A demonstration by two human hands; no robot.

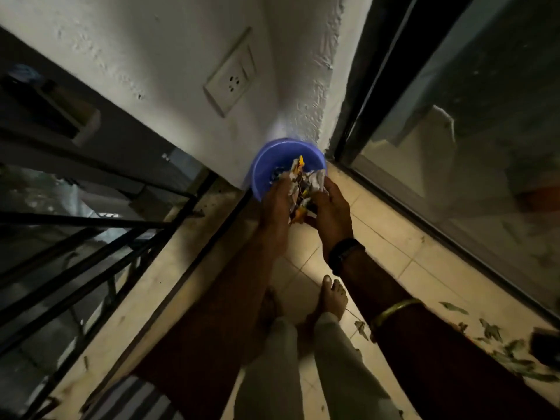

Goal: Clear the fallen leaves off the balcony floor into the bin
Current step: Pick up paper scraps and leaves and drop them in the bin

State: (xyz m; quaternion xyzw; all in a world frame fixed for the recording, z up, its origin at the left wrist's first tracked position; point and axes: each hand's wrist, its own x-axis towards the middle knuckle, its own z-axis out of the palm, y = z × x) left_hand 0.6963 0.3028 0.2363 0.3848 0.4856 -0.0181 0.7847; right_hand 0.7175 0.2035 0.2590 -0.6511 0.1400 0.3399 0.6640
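Observation:
A round blue bin (272,156) stands on the tiled floor in the corner below the white wall. Just over its near rim, both hands hold a crumpled bundle of paper and scraps (304,186), white with yellow and dark bits. My left hand (277,204) grips its left side and my right hand (330,207) grips its right side. Several green fallen leaves (512,350) lie on the floor at the lower right, near the glass door.
A black metal railing (91,237) runs along the left over a stone ledge. A sliding glass door (454,147) borders the right. A wall socket plate (231,77) sits above the bin. My bare feet (333,295) stand on the tiles below my hands. A dark object (545,344) lies at the right edge.

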